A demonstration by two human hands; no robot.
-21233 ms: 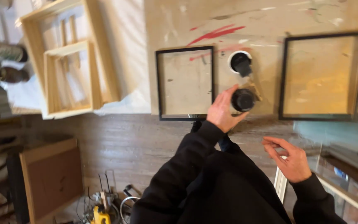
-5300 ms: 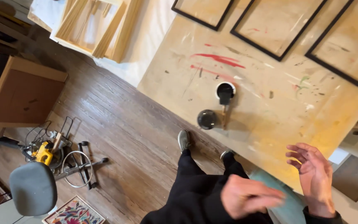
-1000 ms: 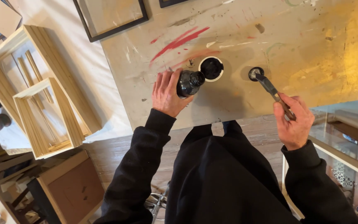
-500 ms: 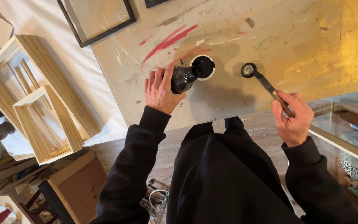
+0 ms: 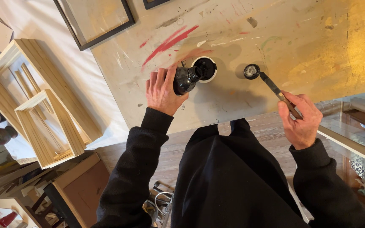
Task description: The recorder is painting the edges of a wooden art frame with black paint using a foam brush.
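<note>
We look straight down on the paint-streaked bench (image 5: 317, 55). Left hand (image 5: 162, 90) wraps a dark glass bottle (image 5: 185, 80), fingers closed round its body, bottle tipped with its neck toward 2 o'clock, mouth at the rim of a small white-rimmed cup (image 5: 204, 69) whose inside looks black. Right hand (image 5: 301, 120) pinches the wooden handle of a palette knife (image 5: 275, 88); its blade runs toward 10 o'clock, tip resting on a small round black lid (image 5: 251, 71) lying flat on the bench, just at 3 o'clock of the cup. We judge the bottle stiff, smooth and likely slippery, breakable if dropped, moderately heavy if full; the broad body is the safe place for a grip, as the left hand has it, not the narrow neck. The knife looks light, its blade thin and probably springy; hold it by the handle. The cup is small and light, likely to slide or tip if nudged. Red strokes cross the bench at 11 o'clock of the cup. A black picture frame (image 5: 98, 17) lies at the far left edge; bare wooden stretcher frames (image 5: 43, 114) sit on white sheeting at 9 o'clock.
</note>
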